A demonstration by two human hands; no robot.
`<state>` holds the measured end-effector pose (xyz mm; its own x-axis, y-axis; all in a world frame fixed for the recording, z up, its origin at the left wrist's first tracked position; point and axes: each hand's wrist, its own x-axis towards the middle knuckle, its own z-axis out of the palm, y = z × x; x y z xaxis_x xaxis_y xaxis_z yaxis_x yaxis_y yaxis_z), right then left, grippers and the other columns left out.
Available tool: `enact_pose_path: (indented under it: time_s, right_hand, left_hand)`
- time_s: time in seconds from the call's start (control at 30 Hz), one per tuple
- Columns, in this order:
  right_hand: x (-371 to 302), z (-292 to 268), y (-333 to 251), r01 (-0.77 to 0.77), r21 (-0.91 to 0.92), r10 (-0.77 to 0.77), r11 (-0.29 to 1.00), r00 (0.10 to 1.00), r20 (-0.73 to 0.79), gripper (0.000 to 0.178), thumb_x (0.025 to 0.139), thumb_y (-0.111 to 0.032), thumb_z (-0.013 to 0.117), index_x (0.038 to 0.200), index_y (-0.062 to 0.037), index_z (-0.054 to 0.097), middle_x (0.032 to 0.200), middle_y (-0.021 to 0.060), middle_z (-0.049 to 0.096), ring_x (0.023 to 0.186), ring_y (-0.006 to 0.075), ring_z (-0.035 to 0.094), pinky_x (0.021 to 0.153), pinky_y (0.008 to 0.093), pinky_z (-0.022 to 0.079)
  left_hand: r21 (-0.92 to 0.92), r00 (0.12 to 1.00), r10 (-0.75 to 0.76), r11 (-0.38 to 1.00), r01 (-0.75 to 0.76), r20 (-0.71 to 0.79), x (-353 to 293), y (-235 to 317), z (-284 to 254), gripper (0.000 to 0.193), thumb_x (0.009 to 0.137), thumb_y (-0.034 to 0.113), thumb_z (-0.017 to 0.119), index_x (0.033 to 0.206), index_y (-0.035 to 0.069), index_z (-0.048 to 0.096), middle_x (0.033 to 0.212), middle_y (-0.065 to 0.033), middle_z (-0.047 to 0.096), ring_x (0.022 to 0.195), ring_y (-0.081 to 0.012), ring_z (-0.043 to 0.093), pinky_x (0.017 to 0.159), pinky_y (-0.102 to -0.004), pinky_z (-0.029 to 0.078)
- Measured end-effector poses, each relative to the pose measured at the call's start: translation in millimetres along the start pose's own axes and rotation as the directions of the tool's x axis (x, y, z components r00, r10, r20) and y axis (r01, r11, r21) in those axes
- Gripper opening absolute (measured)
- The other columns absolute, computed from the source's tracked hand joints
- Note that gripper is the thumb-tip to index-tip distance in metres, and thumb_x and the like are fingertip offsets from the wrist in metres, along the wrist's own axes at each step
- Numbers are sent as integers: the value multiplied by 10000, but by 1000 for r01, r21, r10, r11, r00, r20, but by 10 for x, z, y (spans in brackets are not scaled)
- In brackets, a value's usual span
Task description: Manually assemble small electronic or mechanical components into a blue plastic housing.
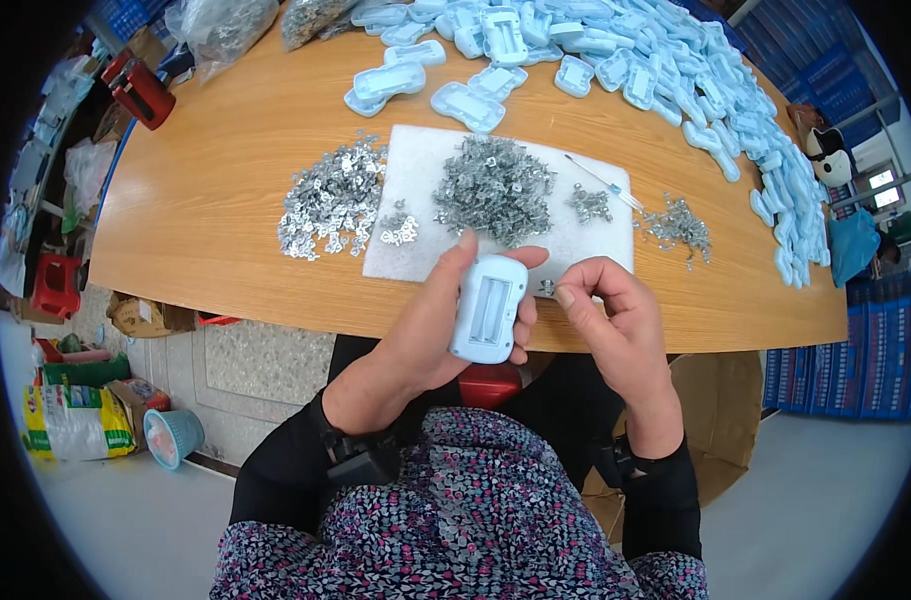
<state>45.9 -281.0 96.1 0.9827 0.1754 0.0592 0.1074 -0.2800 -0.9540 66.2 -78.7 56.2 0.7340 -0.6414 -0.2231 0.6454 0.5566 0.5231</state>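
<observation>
My left hand (430,315) is closed round a light blue plastic housing (490,308), whose long battery slot faces up. Just right of it, my right hand (615,310) pinches a small metal contact piece (547,287) between thumb and fingertips; its exact shape is too small to tell. Both hands are over the near edge of a white foam sheet (405,265). On that sheet lies a big heap of small metal spring pieces (493,190), with a smaller cluster of metal pieces (588,204) to its right.
Flat metal tabs (330,200) are heaped left of the foam on the wooden table (195,230). Loose metal bits (680,228) lie to the right, near a thin white-handled tool (615,188). Many light blue housings (665,70) cover the far and right side. A red box-like object (138,92) stands far left.
</observation>
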Motion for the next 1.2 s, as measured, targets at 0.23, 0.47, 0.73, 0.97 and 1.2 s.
enact_pose_path:
  time_s: [0.23,0.47,0.73,0.97,1.2]
  right_hand:
    - [61,245,-173,156,-161,-148,974,987,63,38,895,-46,657,923,-40,632,906,78,690,782,214,633,729,329,477]
    - [48,276,-137,361,-617,-348,699,926,147,110,819,-68,704,891,-80,621,923,47,689,812,305,613,764,406,436]
    - [16,201,-188,43,-426,-66,904,997,-41,175,874,-111,715,1018,-33,654,879,116,653,727,229,643,653,331,509]
    - [-19,221,-31,-182,48,177,982,980,91,196,945,-124,673,1088,5,637,931,53,685,721,95,611,644,258,504]
    - [13,73,121,-359,265,323,895,931,170,161,974,-150,666,1053,-13,634,914,0,677,767,31,580,674,190,471]
  left_hand:
    - [-61,993,-107,993,105,-41,-47,-36,19,685,1063,552,123,1417,66,452,844,-98,647,706,-215,668,616,-400,589]
    - [5,977,-140,990,142,-164,-67,-67,82,570,1077,513,219,1358,81,464,943,-86,645,711,-206,665,613,-401,599]
    - [92,978,-131,985,147,-160,-31,-114,-9,608,1077,504,208,1365,39,473,947,-143,678,749,-243,700,649,-375,605]
    - [146,982,-161,974,174,-99,-4,-113,35,582,1078,503,237,1406,63,429,887,-107,665,717,-209,692,638,-366,605]
    - [680,990,70,732,35,-126,-102,-16,65,447,1045,263,335,1399,35,486,1119,-77,645,985,-137,642,838,-309,527]
